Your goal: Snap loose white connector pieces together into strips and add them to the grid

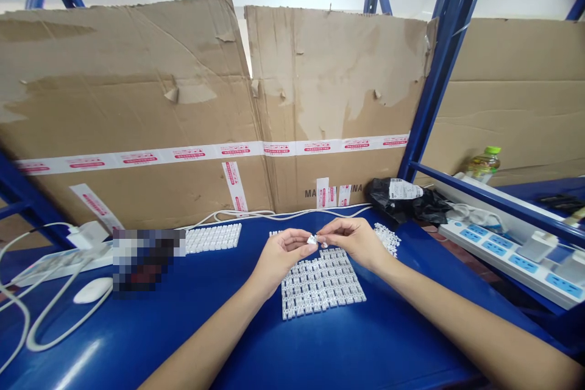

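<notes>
The left hand (280, 259) and right hand (351, 239) pinch a small white plastic clip (312, 240) tightly between their fingertips, steady and close together, hovering at 12 o'clock above a flat white plastic clip grid (322, 284) on a glossy blue workbench (183, 341).

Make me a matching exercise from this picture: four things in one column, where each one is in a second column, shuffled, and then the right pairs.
Things:
1. White plastic piece
2. Computer mouse
3. Black plastic bag
4. Bottle with a green cap

Places:
A. On the blue table, left of the hands
B. Behind the power strip, at the far right
C. At the fingertips of the left hand and right hand
D. At the back of the table, beyond the right hand

Pairs: 1-C, 2-A, 3-D, 4-B
</notes>
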Demonstrator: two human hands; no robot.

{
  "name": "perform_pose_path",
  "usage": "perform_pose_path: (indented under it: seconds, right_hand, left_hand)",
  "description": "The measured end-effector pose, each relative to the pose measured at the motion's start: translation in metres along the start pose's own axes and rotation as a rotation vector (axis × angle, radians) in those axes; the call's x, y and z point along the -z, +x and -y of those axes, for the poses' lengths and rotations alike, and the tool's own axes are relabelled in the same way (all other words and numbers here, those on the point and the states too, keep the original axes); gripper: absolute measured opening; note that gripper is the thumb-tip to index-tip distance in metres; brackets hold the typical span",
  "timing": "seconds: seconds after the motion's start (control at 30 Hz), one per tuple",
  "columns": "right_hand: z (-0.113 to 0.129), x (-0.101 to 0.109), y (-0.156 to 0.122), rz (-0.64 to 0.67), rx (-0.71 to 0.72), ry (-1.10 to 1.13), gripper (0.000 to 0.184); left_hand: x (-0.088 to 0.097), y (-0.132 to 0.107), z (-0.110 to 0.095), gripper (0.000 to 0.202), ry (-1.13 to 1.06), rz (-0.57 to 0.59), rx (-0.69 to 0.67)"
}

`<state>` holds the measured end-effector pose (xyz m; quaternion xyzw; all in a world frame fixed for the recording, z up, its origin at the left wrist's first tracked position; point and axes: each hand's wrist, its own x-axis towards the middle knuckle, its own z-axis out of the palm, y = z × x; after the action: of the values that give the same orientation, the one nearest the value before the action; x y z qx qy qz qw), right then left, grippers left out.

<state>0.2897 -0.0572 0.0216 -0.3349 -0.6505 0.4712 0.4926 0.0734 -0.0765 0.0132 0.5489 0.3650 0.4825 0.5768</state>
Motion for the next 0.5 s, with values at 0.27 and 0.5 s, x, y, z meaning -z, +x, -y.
perform_pose_path:
  seconds: [0.27,0.5]
  right_hand:
    - [-0.0028,-0.0004,-0.0065,0.024,0.215,-0.189,0.01]
    - [-0.003,-0.0027,-0.0069,0.019,0.214,-0.163,0.01]
  left_hand:
    - [-0.0015,-0.0012,-0.0018,0.037,-0.019,0.012,0.013]
    - [-0.0021,-0.0019,-0.0032,0.04,-0.022,0.014,0.007]
